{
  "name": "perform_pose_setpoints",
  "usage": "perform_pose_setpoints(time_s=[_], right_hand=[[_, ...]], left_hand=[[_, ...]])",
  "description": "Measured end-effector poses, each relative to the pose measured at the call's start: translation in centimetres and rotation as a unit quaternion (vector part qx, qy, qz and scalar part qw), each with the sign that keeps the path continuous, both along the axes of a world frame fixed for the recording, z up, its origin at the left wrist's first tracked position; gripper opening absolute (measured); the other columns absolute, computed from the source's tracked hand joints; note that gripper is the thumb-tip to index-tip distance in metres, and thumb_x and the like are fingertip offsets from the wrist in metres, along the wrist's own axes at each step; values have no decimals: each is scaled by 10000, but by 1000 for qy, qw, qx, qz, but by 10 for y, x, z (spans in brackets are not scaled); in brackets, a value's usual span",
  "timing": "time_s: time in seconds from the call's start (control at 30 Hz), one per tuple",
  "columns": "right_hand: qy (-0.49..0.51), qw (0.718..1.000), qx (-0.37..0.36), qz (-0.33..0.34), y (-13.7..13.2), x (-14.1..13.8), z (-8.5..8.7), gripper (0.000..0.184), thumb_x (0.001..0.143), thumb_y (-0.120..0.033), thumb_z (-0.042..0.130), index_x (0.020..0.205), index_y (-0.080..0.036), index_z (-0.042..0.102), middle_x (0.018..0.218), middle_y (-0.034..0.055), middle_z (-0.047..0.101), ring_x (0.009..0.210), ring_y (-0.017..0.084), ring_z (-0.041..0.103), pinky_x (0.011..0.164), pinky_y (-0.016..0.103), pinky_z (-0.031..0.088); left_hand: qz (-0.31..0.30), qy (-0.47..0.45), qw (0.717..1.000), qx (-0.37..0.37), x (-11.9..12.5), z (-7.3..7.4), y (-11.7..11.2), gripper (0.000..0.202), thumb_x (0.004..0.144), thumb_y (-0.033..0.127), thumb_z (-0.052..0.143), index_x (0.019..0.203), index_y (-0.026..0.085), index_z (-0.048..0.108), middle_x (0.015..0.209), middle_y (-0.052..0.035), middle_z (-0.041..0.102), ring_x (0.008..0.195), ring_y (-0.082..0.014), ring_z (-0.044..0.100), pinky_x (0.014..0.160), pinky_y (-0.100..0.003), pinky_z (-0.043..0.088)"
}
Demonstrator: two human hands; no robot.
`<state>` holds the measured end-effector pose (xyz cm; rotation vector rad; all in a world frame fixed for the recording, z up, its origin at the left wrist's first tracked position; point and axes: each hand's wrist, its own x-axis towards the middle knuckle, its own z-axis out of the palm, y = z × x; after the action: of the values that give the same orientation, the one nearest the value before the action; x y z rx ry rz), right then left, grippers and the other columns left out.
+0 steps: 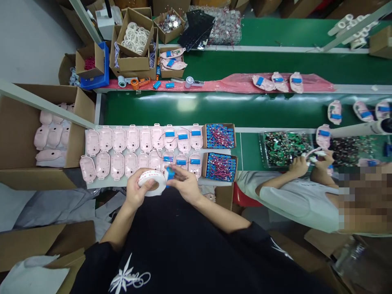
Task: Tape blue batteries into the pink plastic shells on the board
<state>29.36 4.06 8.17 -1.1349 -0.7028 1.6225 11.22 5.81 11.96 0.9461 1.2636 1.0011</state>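
My left hand [136, 191] is wrapped round a roll of white tape [152, 179] with reddish print. Close to the roll's right side, my right hand [186, 184] holds a blue battery [169, 173] between thumb and fingers. The battery is right at the tape's edge; whether it touches I cannot tell. Just beyond the hands, pink plastic shells [118, 139] lie in two rows on a white board. On the right-hand shells sit blue batteries [183, 137], some with thin wires showing. My hands partly hide the front row.
Two boxes of wired blue batteries [219, 136] stand right of the shells. A large carton [18, 134] with pink shells is at left. Further right, a co-worker's hands [299, 166] work beside a tray of circuit boards [272, 148]. A green conveyor [147, 108] runs behind.
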Motion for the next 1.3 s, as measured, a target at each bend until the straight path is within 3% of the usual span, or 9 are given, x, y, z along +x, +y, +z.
perform_pose_setpoints(time_s=[0.07, 0.13, 0.3, 0.43, 0.53, 0.63, 0.73, 1.1, 1.3], right_hand=[[54, 993, -45, -92, -1, -16, -17, 664, 706, -483, 905, 1300, -268, 702, 1268, 70, 742, 1122, 259, 722, 969, 422, 622], [67, 988, -72, -122, 11, -21, -38, 644, 742, -479, 875, 1319, -273, 675, 1239, 78, 746, 1112, 248, 723, 913, 387, 635], [-96, 980, -49, -169, 90, 0, -121, 662, 805, -559, 762, 1363, -220, 649, 1203, 92, 747, 1160, 230, 696, 949, 363, 600], [-289, 955, 2, 64, 123, -16, -187, 567, 792, -431, 815, 1299, -199, 711, 1194, 93, 764, 1130, 265, 715, 1016, 400, 559], [-421, 867, 97, 250, 117, -43, -215, 462, 840, -301, 806, 1287, -231, 712, 1216, 93, 758, 1150, 266, 705, 1055, 393, 523], [-514, 774, 149, 338, 107, -63, -227, 443, 900, -251, 752, 1332, -200, 665, 1240, 133, 735, 1192, 278, 668, 1030, 383, 517], [-563, 724, 162, 364, 103, -74, -235, 377, 955, -225, 681, 1328, -183, 651, 1226, 139, 729, 1217, 268, 634, 1025, 370, 507], [-601, 664, 162, 414, 109, -88, -254, 510, 965, -19, 473, 1435, -178, 593, 1523, 120, 572, 1429, 227, 516, 1147, 364, 457], [-589, 647, 184, 448, 111, -82, -252, 505, 1001, -50, 414, 1428, -225, 619, 1571, 54, 523, 1471, 198, 472, 1157, 343, 464]], left_hand=[[100, -59, 993, 11, 8, -14, -4, 407, 784, 496, 811, 1010, 182, 686, 593, 30, 580, 531, -141, 564, 541, -250, 464], [140, -76, 987, 1, 8, -27, -7, 393, 778, 494, 815, 974, 190, 662, 520, 63, 512, 487, -130, 538, 521, -237, 450], [75, -26, 991, -105, -49, -42, -14, 429, 717, 455, 860, 956, 151, 676, 536, 41, 573, 454, -110, 512, 465, -210, 405], [150, -23, 981, -122, -103, -44, -16, 437, 693, 446, 866, 953, 157, 666, 474, 73, 511, 453, -114, 521, 501, -214, 443], [158, -5, 980, -125, -126, -49, -17, 437, 700, 438, 859, 977, 155, 673, 487, 69, 527, 477, -118, 551, 514, -205, 449], [151, 3, 980, -128, -140, -55, -16, 430, 705, 443, 848, 973, 156, 673, 509, 60, 551, 482, -114, 551, 510, -199, 445], [141, -6, 980, -141, -152, -61, -12, 417, 714, 439, 842, 967, 157, 667, 530, 49, 581, 485, -105, 544, 529, -200, 462], [99, -30, 980, -169, -180, -73, 6, 441, 702, 439, 863, 976, 154, 668, 625, 30, 627, 520, -120, 583, 519, -215, 467], [114, -137, 967, -183, -166, -89, 15, 396, 732, 382, 856, 1024, 180, 680, 570, 49, 573, 594, -137, 600, 676, -273, 542]])
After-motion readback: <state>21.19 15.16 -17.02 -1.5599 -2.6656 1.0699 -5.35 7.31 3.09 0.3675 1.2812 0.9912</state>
